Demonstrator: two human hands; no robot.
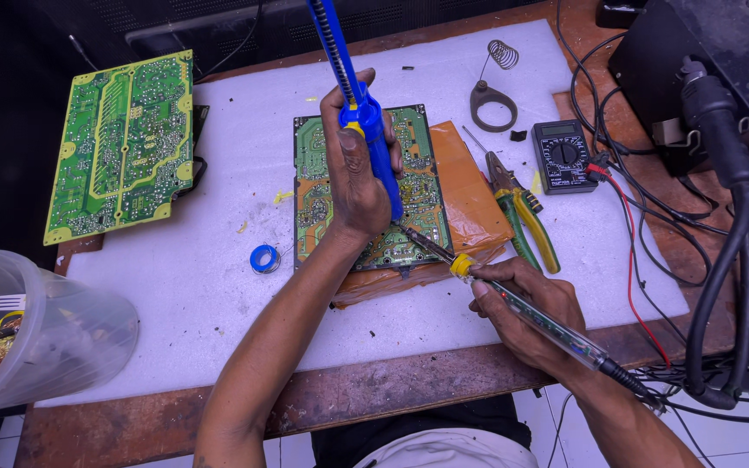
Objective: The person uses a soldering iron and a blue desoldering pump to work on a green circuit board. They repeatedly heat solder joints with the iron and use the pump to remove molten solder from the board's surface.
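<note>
Mid-mat: we see a green circuit board [373,186] lying flat on an orange wrap [470,195], near the middle of the white foam mat [184,295].
Left hand: our left hand [355,178] has its fingers closed around a blue desoldering pump [359,108], held upright over the board, its nose down near the board's front half.
Right hand: our right hand [522,308] grips a clear-handled soldering iron [522,308] like a pen, fingers closed on the handle near the mat's front edge.
Iron tip: we see it slanting up and left onto the board's front right part, just beside the pump's nose; we cannot tell whether the two touch.
Iron cord: it runs off the table's front right edge.
Solder: a small blue spool [263,258] sits on the mat just left of the board.
Pliers: green and yellow handled pliers [524,217] lie on the mat just right of the orange wrap.
Meter: a black multimeter [563,156] rests at the mat's right edge, with red and black leads trailing toward the front.
Stand: a ring with a wire coil [493,95] sits near the mat's back edge.
Second board: another green board [123,143] lies over the mat's back left corner.
Tub: a clear plastic container [36,334] lies tipped at the table's front left corner.
Station: a black box [713,52] with a thick hose stands at the back right corner.
</note>
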